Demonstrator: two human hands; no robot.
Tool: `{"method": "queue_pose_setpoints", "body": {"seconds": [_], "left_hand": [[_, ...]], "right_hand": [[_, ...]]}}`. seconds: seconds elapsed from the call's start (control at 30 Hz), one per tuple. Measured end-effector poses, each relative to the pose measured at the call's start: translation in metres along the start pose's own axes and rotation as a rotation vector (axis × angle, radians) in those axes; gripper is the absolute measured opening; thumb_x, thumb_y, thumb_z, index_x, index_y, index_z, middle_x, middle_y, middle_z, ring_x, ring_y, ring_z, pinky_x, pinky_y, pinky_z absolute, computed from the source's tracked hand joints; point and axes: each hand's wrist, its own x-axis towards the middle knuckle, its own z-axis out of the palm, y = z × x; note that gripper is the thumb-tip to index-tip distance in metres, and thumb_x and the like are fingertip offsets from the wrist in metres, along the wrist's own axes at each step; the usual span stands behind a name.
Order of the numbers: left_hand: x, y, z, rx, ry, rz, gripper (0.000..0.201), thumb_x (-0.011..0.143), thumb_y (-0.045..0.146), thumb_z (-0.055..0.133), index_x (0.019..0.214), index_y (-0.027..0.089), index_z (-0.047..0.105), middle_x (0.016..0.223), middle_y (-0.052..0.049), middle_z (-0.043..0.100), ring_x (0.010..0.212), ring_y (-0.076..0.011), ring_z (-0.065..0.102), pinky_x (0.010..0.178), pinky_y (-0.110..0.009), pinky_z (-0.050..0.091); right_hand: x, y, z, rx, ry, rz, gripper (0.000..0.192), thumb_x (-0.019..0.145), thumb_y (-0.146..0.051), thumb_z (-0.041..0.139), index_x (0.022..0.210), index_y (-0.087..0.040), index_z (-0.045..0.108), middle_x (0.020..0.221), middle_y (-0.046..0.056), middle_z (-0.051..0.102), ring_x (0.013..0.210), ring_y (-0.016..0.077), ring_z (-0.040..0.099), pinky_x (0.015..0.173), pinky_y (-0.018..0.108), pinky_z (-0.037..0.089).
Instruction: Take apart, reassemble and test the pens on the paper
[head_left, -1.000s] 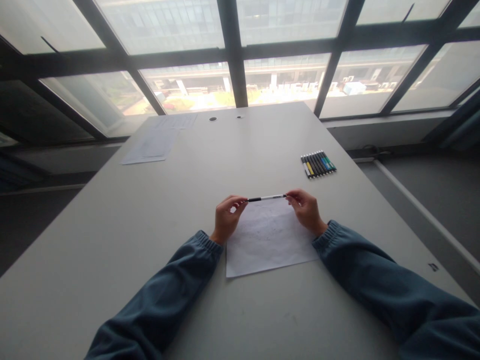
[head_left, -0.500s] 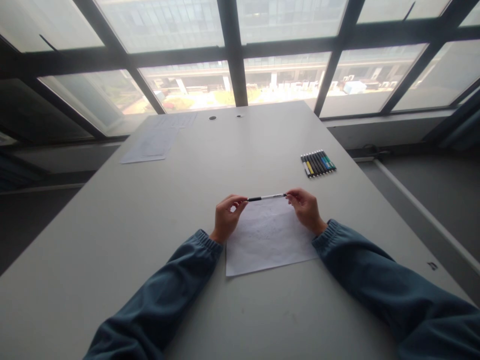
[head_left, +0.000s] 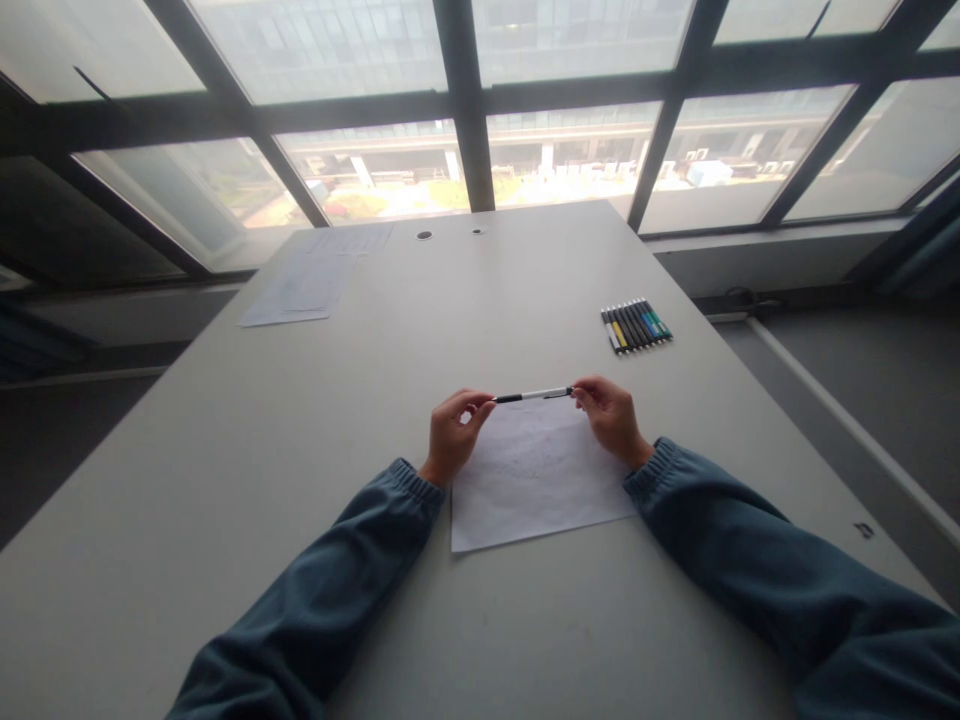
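A black-and-white pen (head_left: 534,395) is stretched nearly level between my two hands, above the far edge of a white paper sheet (head_left: 540,480). My left hand (head_left: 454,430) pinches the black end of the pen between thumb and fingers. At the other end, my right hand (head_left: 609,415) has its fingertips closed on the tip beside the clip. Faint marks show on the sheet, which lies flat on the table between my forearms.
A row of several pens (head_left: 636,327) with black, white, yellow, blue and green parts lies at the right. Loose papers (head_left: 296,285) lie at the far left of the white table (head_left: 420,340). Two round holes are near its far edge, before the windows.
The pen has turned about its length: the dark print on its white barrel is out of sight and the clip now shows near my right hand. Both hands stay in place.
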Motion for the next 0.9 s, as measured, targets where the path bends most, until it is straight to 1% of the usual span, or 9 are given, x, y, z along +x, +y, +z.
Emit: {"method": "queue_pose_setpoints", "body": {"seconds": [0.2,0.57,0.9], "left_hand": [[0.0001,-0.0029,-0.0004,0.006,-0.002,0.023,0.017,0.088,0.034,0.073,0.089,0.018,0.076,0.084,-0.005,0.073,0.076,-0.0136,0.065,0.067,-0.024,0.051],[-0.0004,-0.0048,-0.0008,0.000,-0.012,0.016,0.021,0.088,0.038,0.072,0.088,0.017,0.075,0.084,-0.006,0.073,0.075,-0.0141,0.065,0.067,-0.025,0.051],[-0.0009,-0.0055,-0.0005,-0.025,-0.020,-0.001,0.019,0.088,0.036,0.072,0.087,0.017,0.075,0.083,-0.005,0.072,0.075,-0.0139,0.065,0.068,-0.025,0.051]], "right_hand": [[-0.0005,0.0009,0.0003,-0.002,-0.001,-0.014,0.019,0.092,-0.037,0.064,0.086,-0.019,0.068,0.072,0.001,0.066,0.064,0.0141,0.061,0.063,0.028,0.050],[-0.0007,-0.0010,-0.0004,-0.007,-0.003,-0.017,0.021,0.093,-0.038,0.064,0.086,-0.019,0.068,0.073,0.001,0.066,0.064,0.0140,0.061,0.063,0.027,0.050],[-0.0015,0.0034,0.0007,0.007,-0.011,-0.012,0.023,0.094,-0.040,0.063,0.087,-0.020,0.068,0.075,0.002,0.068,0.064,0.0144,0.062,0.062,0.027,0.051]]}}
